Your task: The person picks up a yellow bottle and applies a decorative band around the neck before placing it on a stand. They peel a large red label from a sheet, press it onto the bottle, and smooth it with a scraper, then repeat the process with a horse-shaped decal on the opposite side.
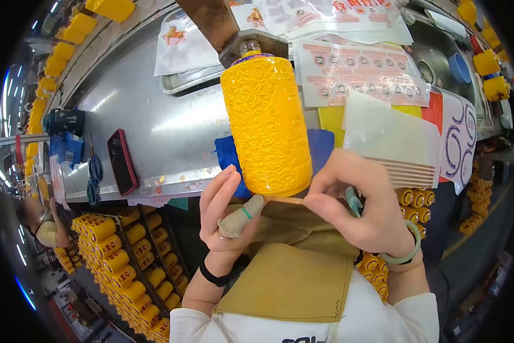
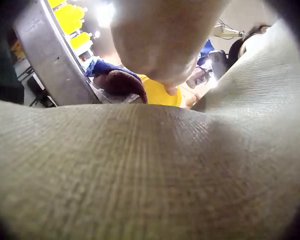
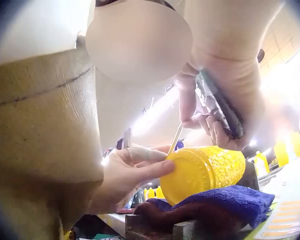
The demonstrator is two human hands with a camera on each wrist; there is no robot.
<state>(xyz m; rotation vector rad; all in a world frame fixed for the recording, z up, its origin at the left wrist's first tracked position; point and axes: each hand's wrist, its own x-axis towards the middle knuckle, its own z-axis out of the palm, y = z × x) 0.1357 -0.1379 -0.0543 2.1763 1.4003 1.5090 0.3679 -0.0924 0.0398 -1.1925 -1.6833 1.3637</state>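
A yellow embossed bottle (image 1: 268, 126) lies with its base towards the body and its neck at a metal block (image 1: 251, 48). My left hand (image 1: 228, 214), a grey cover with a green band on one digit, touches the base edge with fairly straight fingers. Between thumb and finger, my right hand (image 1: 362, 200) pinches a thin, pale orange strip (image 1: 285, 200), which runs to the covered fingertip. A dark-and-green object (image 3: 220, 105) sits in the right palm. The right wrist view shows the bottle base (image 3: 185, 177) above a blue cloth (image 3: 235, 200). Mostly skin and apron fill the left wrist view.
Sticker sheets (image 1: 360, 74) and a white sheet (image 1: 382, 137) lie right of the bottle. A red-edged phone (image 1: 121, 162) and blue-handled scissors (image 1: 94, 177) are on the left of the metal table (image 1: 154, 131). Stacked yellow bottles (image 1: 117, 263) stand below; a person (image 1: 45, 226) is far left.
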